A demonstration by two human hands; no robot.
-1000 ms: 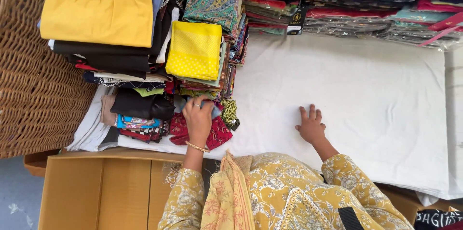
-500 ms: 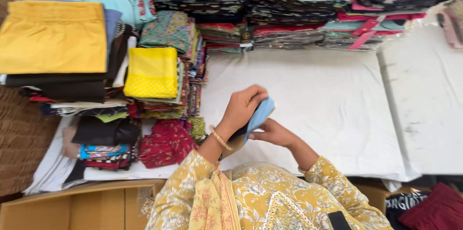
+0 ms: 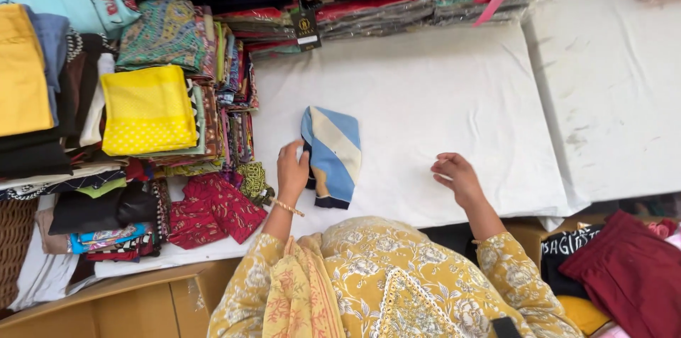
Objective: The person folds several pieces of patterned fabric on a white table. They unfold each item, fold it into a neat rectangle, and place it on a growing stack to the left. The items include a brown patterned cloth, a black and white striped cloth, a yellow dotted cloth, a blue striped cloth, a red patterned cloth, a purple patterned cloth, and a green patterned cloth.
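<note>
While the whole scene is seen from above, so away from the person is up in the picture, here's how it lines up:

folded cloth: blue-and-cream striped folded cloth lying flat on the white table, just right of the stacked fabric piles

long axis: runs roughly away from the person toward them, leaning a little, with the dark-edged short end closest to the body

left hand: left hand is right on the cloth's left edge, fingers curled over it and pinching that edge, so it's grasping the cloth, not just resting there

right hand: right hand sits well apart to the right on bare table, fingers loosely curled, holding nothing as far as I can see

which way: the cloth lies straight to the left of the right hand, with open table in between

nearer hand: left, easily, since it's already touching

neighbours: a red patterned cloth sits just to the left of the left wrist, near but not touching the striped one; a yellow dotted piece tops the pile further left
</note>
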